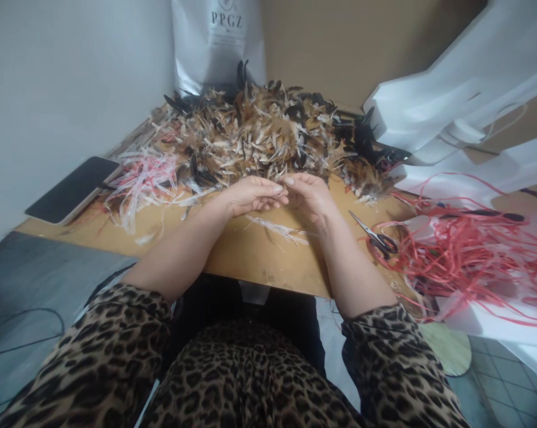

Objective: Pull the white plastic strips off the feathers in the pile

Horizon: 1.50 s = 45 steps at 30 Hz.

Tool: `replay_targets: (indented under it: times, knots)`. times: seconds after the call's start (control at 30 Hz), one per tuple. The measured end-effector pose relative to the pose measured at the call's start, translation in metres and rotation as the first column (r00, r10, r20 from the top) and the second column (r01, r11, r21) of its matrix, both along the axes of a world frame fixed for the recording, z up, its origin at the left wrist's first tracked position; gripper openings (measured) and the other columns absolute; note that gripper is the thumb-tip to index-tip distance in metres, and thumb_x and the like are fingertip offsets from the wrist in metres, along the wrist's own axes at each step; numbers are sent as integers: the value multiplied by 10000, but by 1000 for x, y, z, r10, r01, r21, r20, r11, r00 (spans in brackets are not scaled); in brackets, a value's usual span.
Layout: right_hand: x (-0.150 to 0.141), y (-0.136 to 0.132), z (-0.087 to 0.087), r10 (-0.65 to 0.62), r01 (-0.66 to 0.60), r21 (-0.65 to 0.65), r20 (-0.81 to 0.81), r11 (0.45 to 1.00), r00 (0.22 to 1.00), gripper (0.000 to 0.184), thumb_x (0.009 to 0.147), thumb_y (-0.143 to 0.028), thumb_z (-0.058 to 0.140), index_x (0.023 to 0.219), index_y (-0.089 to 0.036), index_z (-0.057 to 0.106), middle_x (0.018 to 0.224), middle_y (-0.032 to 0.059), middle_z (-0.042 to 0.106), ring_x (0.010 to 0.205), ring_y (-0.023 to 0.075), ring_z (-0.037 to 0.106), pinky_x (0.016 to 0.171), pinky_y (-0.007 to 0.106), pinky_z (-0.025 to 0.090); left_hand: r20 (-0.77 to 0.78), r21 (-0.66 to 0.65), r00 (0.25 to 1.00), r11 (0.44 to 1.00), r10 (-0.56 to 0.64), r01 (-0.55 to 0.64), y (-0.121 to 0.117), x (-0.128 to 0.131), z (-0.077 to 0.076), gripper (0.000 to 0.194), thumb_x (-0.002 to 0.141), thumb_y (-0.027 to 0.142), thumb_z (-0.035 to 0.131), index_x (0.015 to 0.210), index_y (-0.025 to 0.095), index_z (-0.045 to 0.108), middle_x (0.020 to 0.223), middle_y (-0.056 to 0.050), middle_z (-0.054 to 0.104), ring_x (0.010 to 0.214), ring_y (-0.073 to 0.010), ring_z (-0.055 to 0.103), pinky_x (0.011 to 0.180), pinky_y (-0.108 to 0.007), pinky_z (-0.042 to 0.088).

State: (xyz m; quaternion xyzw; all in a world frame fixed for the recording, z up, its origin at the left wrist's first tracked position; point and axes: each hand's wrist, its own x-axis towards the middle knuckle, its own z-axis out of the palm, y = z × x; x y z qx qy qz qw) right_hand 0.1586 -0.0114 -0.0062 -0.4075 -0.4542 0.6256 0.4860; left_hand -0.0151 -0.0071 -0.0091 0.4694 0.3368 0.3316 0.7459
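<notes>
My left hand [257, 195] and my right hand [308, 195] meet over the table, fingertips nearly touching. Both are closed in a pinch. Something thin and pale shows between them, too small to name. Right behind my hands rises a big heap of brown, cream and black feathers [263, 131]. Below my fingers, a few white strands [279, 229] lie on the wooden tabletop [250, 255]. Scissors [377, 235] with black handles rest on the table to the right of my right forearm.
At the left lie a phone or tablet [72, 189] with a dark screen and a bundle of pink and white strips [145, 175]. On the right sits a tangle of red strings [477, 255] beside white equipment [437, 113]. A white bag [219, 53] stands behind the feathers.
</notes>
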Motion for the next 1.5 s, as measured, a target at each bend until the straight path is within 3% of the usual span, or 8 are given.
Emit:
replay_targets:
  times: [0.17,0.53,0.77,0.97,1.5]
  knots:
    - [1,5,0,-169,162,79,92,984,981,302,532,-375,854,682,-164,698,575,-18,631,520,76,504,543,231,422,-31,5,999,999,32,-32,1,1,-2,224,749,258,758,899,92,737,876,-135,750,695,-123,699,589,-190,513]
    - [-4,-1,3,-182,155,149,195,977,964,259,573,-371,818,668,-166,693,583,-26,623,546,79,498,609,245,434,-97,30,993,997,70,-68,-1,6,-3,180,708,214,786,806,86,705,720,-71,712,554,-59,612,492,-151,419]
    - [-5,0,3,-162,153,88,97,984,982,348,510,-417,866,685,-164,703,572,-24,630,528,77,515,598,243,452,-52,-43,990,991,128,-131,-1,6,1,119,745,160,749,758,90,654,677,-42,690,524,-51,603,480,-148,415]
    - [-5,-1,-2,-62,62,-4,49,998,997,360,495,-378,891,706,-166,690,643,-8,677,604,103,608,661,261,500,-9,-52,994,992,112,-112,1,4,-2,128,738,155,756,770,86,654,692,-49,697,534,-55,614,491,-148,438]
    - [-4,1,-6,-26,26,9,-41,1000,999,290,531,-330,870,653,-172,659,607,-14,667,573,84,576,608,228,469,141,-204,977,971,158,-128,2,4,2,53,840,112,621,839,76,659,718,-59,716,541,-92,660,466,-152,472]
